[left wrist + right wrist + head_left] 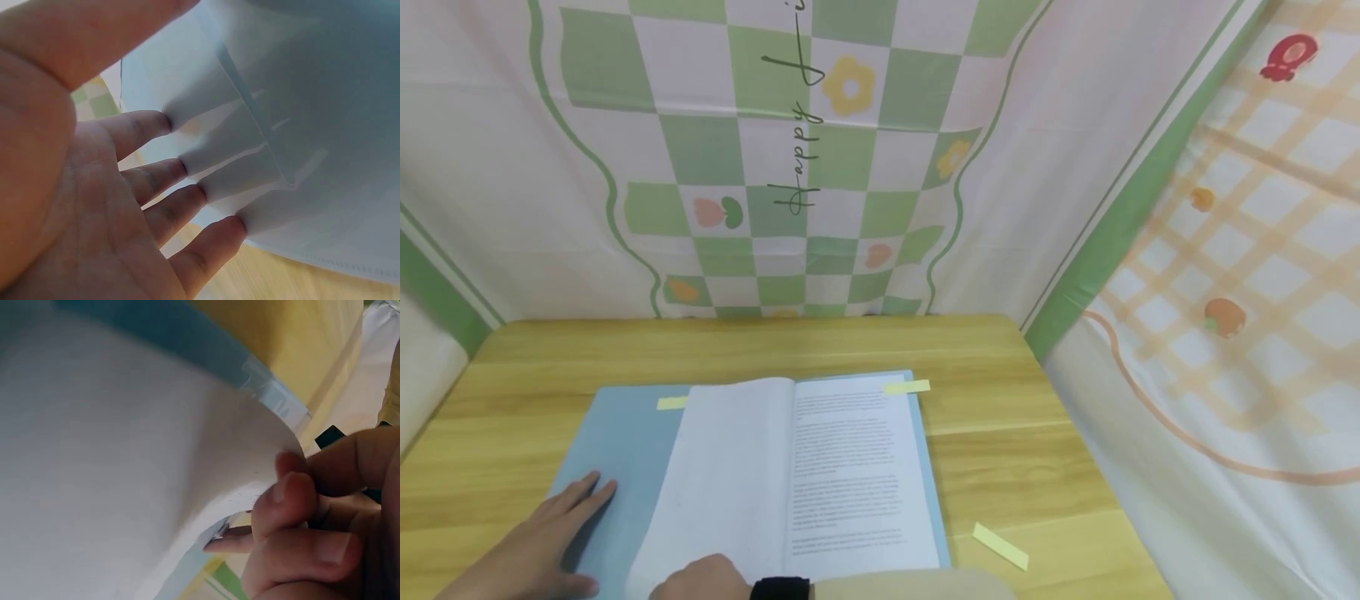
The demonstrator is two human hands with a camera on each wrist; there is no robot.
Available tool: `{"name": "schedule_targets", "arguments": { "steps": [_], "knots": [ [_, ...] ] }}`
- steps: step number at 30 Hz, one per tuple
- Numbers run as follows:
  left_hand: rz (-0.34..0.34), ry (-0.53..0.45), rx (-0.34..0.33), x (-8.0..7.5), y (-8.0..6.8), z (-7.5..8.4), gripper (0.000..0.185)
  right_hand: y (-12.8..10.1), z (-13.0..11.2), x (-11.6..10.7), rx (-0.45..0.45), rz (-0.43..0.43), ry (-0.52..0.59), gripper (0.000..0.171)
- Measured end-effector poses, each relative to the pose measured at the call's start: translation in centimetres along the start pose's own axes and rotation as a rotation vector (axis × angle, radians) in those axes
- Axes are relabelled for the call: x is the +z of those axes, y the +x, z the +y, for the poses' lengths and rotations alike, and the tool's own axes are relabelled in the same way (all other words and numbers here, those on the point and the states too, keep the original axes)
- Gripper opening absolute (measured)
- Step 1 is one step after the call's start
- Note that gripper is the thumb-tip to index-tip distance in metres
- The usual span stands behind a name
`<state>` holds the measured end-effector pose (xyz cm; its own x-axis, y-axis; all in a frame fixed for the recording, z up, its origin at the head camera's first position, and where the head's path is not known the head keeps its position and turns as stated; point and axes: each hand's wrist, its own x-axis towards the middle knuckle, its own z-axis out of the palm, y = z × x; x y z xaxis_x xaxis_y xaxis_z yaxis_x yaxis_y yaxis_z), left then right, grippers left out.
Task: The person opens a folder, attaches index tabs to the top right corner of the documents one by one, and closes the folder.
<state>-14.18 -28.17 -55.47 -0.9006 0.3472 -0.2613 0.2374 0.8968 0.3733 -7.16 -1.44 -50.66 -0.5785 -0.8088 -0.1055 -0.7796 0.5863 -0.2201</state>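
**Both hands on an open book, one page lifted at the near edge**

Right hand (703,577), at about 6 o'clock on the near edge of the head view, has its grip curled closed on the bottom edge of a white page (730,475); the right wrist view shows the thumb and fingers (294,497) pinching that edge, with the sheet bowed upward away from them. A black wrist strap (780,588) sits just behind the hand. Left hand (538,542), at about 7 o'clock, lies flat with fingers straight and spread, holding nothing; its fingertips (187,167) press on the pale blue inner cover (617,450).

The book (760,467) lies open in the middle of the wooden counter (1000,433), its printed page (850,467) lying flat to the right of the lifted one. A loose yellow sticky strip (1000,546) rests on the counter at about 4 o'clock, apart from the book. Farther off, two more yellow tabs (907,387) poke out at the top edge, one at 11 o'clock and one at 1 o'clock. Beyond the counter, at 12 o'clock, hangs a green-and-white checked backdrop (790,167).
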Motion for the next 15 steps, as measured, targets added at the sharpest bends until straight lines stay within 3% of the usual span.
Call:
{"name": "schedule_targets", "arguments": {
  "steps": [3, 6, 9, 15],
  "knots": [
    [0.007, -0.010, 0.003, 0.0, 0.0, -0.1, 0.126, -0.2, 0.3, -0.4, 0.023, -0.038, 0.025, 0.027],
    [0.000, -0.021, -0.004, 0.0, 0.0, -0.1, 0.126, -0.6, 0.7, -0.7, -0.024, -0.055, 0.037, 0.026],
    [-0.007, -0.019, -0.011, 0.0, 0.1, -0.2, 0.126, -1.0, 1.1, -1.0, -0.059, -0.046, 0.066, 0.026],
    [0.001, -0.005, -0.013, 0.1, 0.2, -0.3, 0.127, -2.1, 1.3, -1.8, -0.002, 0.013, 0.164, 0.032]
  ]
}}
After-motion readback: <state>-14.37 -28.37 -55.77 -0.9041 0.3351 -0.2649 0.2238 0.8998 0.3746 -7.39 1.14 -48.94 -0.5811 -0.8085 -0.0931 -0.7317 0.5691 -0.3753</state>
